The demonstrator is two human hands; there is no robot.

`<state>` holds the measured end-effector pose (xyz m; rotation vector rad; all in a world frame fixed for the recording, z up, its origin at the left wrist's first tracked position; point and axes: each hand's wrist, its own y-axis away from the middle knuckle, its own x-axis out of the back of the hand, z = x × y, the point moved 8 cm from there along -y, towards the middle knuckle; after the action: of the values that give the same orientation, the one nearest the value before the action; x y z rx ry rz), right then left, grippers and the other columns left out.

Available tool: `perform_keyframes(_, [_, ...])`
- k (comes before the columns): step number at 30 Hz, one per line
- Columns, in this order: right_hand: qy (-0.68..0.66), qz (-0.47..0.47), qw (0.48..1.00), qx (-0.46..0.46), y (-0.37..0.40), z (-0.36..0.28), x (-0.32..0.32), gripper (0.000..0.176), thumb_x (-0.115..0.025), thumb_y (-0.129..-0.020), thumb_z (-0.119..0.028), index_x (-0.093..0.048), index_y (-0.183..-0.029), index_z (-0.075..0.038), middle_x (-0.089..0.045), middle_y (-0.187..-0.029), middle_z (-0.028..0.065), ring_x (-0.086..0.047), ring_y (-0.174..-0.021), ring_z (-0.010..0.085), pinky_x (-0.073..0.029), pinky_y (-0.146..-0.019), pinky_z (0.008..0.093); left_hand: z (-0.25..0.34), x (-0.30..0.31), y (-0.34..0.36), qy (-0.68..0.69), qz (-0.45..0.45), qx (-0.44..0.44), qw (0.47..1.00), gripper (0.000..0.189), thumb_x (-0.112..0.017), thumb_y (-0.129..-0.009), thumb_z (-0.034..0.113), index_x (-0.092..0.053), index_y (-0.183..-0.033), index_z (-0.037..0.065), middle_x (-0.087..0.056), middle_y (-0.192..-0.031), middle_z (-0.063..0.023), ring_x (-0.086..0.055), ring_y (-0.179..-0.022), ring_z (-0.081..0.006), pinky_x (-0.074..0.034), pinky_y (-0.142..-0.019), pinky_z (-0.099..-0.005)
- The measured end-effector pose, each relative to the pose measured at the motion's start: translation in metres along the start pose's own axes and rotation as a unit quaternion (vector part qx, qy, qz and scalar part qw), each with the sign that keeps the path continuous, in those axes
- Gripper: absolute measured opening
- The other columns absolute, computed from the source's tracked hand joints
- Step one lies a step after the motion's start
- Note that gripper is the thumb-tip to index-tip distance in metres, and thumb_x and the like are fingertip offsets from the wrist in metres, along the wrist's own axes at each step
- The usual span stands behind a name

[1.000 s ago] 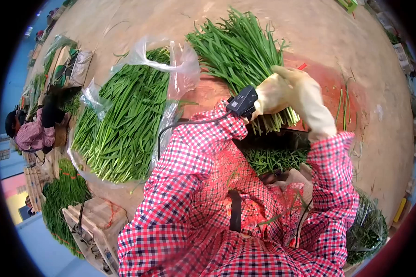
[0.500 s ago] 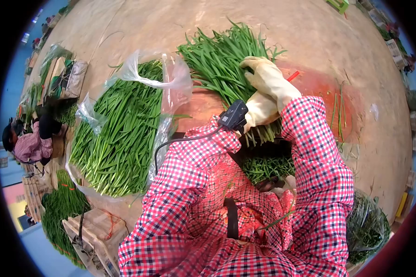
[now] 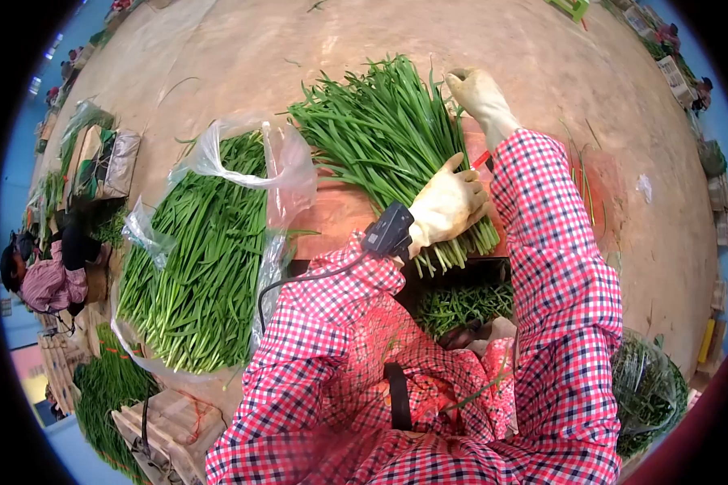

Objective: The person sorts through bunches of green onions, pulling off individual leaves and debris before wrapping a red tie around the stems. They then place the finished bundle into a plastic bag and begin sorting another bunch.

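Two gloved hands work on one bunch of green leaves point(image 3: 372, 133), which lies on a reddish desk point(image 3: 340, 212) with its cut ends toward the person. Of the two, the left hand point(image 3: 449, 206) is closed around the bunch near the stem ends, with a black device point(image 3: 388, 230) at its wrist. Farther out, the right hand point(image 3: 479, 93) reaches the leaf tips with curled fingers; whether it grips any leaves cannot be told. Just beside the bunch, a clear plastic bag point(image 3: 283, 162) holds more greens.
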<state>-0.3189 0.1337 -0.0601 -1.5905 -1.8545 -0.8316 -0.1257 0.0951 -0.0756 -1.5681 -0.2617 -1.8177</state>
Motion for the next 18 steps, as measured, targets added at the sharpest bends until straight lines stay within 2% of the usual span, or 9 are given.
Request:
perform_keyframes(1, [0.021, -0.007, 0.999, -0.022, -0.009, 0.005, -0.009, 0.044, -0.058, -0.094, -0.039, -0.066, -0.122, -0.007, -0.067, -0.118, 0.017, -0.064, -0.111, 0.029, -0.048, -0.096, 0.037, -0.004, -0.008, 0.002, 0.055, 0.013, 0.012, 0.998, 0.017, -0.056, -0.088, 0.023, -0.061, -0.099, 0.01, -0.064, -0.111, 0.0006, -0.055, -0.113, -0.0153, -0.022, -0.119, -0.047])
perform_keyframes(2, [0.042, -0.015, 0.998, -0.044, -0.014, 0.008, -0.017, 0.047, -0.058, -0.093, -0.043, -0.066, -0.122, -0.006, -0.067, -0.118, 0.0174, -0.064, -0.111, 0.0301, -0.048, -0.096, 0.0376, -0.016, -0.032, 0.007, 0.309, 0.04, 0.053, 0.949, 0.021, -0.056, -0.09, 0.023, -0.06, -0.105, 0.009, -0.063, -0.114, -0.001, -0.054, -0.114, -0.0155, -0.021, -0.119, -0.0461])
perform_keyframes(3, [0.049, -0.039, 0.993, -0.104, -0.016, 0.01, -0.024, 0.05, -0.06, -0.092, -0.044, -0.065, -0.124, -0.006, -0.068, -0.117, 0.0184, -0.064, -0.112, 0.0308, -0.047, -0.096, 0.0377, -0.03, -0.07, 0.013, 0.542, 0.064, 0.091, 0.833, 0.025, -0.055, -0.091, 0.023, -0.059, -0.112, 0.008, -0.061, -0.117, -0.0025, -0.053, -0.115, -0.0157, -0.021, -0.12, -0.0451])
perform_keyframes(5, [0.036, -0.032, 0.994, -0.098, -0.029, 0.017, -0.037, 0.051, -0.062, -0.09, -0.048, -0.068, -0.117, -0.006, -0.069, -0.111, 0.0184, -0.067, -0.103, 0.0315, -0.05, -0.092, 0.0397, -0.013, -0.028, 0.001, 0.108, 0.038, 0.047, 0.992, 0.044, -0.052, -0.096, 0.025, -0.046, -0.133, 0.002, -0.056, -0.128, -0.008, -0.054, -0.117, -0.0172, -0.02, -0.121, -0.042])
perform_keyframes(7, [-0.06, -0.009, 0.988, -0.141, -0.025, 0.019, -0.037, 0.046, -0.072, -0.086, -0.038, -0.069, -0.116, -0.003, -0.07, -0.113, 0.0159, -0.066, -0.104, 0.0284, -0.05, -0.09, 0.041, -0.033, -0.041, 0.008, 0.431, 0.164, 0.084, 0.883, 0.028, -0.055, -0.09, 0.024, -0.06, -0.111, 0.007, -0.064, -0.105, -0.0073, -0.059, -0.104, -0.0226, -0.027, -0.116, -0.0481])
perform_keyframes(9, [-0.111, -0.014, 0.979, -0.171, -0.034, 0.033, -0.035, 0.041, -0.074, -0.085, -0.035, -0.072, -0.111, -0.004, -0.071, -0.109, 0.0135, -0.065, -0.099, 0.0263, -0.05, -0.087, 0.0404, -0.02, -0.019, 0.007, 0.324, 0.161, 0.049, 0.931, 0.017, -0.057, -0.086, 0.023, -0.067, -0.09, 0.009, -0.066, -0.085, -0.0059, -0.062, -0.094, -0.0243, -0.032, -0.111, -0.0527])
perform_keyframes(10, [-0.136, -0.015, 0.973, -0.187, -0.036, 0.04, -0.034, 0.038, -0.075, -0.085, -0.034, -0.073, -0.109, -0.004, -0.072, -0.106, 0.0123, -0.065, -0.096, 0.0252, -0.05, -0.085, 0.0401, 0.0, 0.01, -0.001, 0.045, 0.086, -0.009, 0.995, 0.017, -0.058, -0.086, 0.023, -0.066, -0.079, 0.01, -0.064, -0.078, -0.0049, -0.062, -0.09, -0.0233, -0.032, -0.109, -0.0543])
perform_keyframes(15, [-0.19, 0.035, 0.981, 0.005, -0.034, 0.026, 0.01, 0.033, -0.076, -0.083, -0.037, -0.077, -0.092, -0.006, -0.071, -0.085, 0.0046, -0.063, -0.079, 0.0155, -0.048, -0.073, 0.031, 0.002, 0.012, -0.002, 0.038, 0.058, 0.005, 0.998, 0.018, -0.062, -0.086, 0.025, -0.068, -0.081, 0.009, -0.066, -0.085, -0.0022, -0.06, -0.11, -0.0226, -0.026, -0.11, -0.0639])
perform_keyframes(18, [-0.139, 0.054, 0.989, 0.014, -0.021, 0.019, 0.032, 0.034, -0.075, -0.083, -0.038, -0.077, -0.094, -0.005, -0.072, -0.086, 0.005, -0.063, -0.085, 0.0145, -0.046, -0.081, 0.0304, 0.001, 0.008, -0.002, 0.024, 0.016, 0.008, 1.0, 0.019, -0.059, -0.088, 0.026, -0.069, -0.084, 0.011, -0.067, -0.088, -0.0009, -0.056, -0.116, -0.022, -0.021, -0.11, -0.0674])
